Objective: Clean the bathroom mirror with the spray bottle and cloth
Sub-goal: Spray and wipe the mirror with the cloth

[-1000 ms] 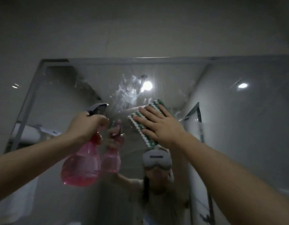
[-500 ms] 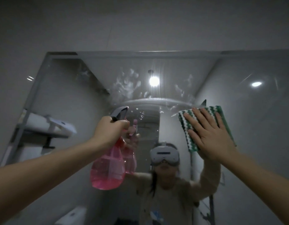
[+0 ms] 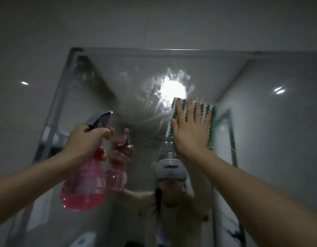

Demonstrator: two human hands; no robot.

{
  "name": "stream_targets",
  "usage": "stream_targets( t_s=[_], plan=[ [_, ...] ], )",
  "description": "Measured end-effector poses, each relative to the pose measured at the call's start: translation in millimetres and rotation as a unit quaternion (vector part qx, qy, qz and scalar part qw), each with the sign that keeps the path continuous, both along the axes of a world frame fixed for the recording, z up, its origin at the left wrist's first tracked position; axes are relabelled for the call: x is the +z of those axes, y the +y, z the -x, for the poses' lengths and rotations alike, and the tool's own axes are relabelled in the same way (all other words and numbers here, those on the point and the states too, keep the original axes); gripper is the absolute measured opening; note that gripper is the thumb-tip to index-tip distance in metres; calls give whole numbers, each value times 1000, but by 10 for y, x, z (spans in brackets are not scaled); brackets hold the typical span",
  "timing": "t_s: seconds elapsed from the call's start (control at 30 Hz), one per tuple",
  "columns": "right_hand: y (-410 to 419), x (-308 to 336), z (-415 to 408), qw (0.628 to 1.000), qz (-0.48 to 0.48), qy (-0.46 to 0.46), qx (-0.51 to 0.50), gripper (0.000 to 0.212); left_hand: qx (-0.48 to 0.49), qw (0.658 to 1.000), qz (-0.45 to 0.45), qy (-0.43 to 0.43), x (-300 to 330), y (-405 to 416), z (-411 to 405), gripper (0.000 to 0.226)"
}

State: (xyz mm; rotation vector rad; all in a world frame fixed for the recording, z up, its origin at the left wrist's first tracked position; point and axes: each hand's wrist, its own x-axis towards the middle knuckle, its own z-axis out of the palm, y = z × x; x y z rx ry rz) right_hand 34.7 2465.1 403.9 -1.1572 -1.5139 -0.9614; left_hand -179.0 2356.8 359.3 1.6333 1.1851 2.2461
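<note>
The bathroom mirror [image 3: 261, 139] fills the wall ahead, with wet spray streaks around the reflected ceiling lamp near its top centre. My right hand [image 3: 190, 132] presses a green-and-white striped cloth [image 3: 210, 113] flat against the glass just below that glare, fingers spread. My left hand [image 3: 84, 139] grips the neck of a pink translucent spray bottle [image 3: 84, 186] with a grey trigger head, held upright a little away from the mirror at left. The bottle's reflection shows just right of it.
The mirror's metal frame edge [image 3: 65, 82] runs up the left and across the top, with grey wall tiles beyond. A person wearing a white headset [image 3: 170, 169] is reflected at the bottom centre. A glass door frame is reflected at right.
My right hand slid the cloth right, then back left and up toward the lamp's reflection. The view shifted, and the left hand kept holding the bottle.
</note>
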Motion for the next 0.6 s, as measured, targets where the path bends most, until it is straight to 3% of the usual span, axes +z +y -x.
stream_targets(
  t_s=[0.3,0.43,0.6],
  plan=[
    [-60,-288,1530,985,-43,-164,10,55,-14,1000,-5,-13,-199,40,700,19],
    [-33,-330,1393,971,-60,-231,32,57,14,1000,7,-18,-289,3,584,15],
    [73,-322,612,950,-73,-304,11,54,13,1000,12,3,-263,-17,15,12]
  ],
)
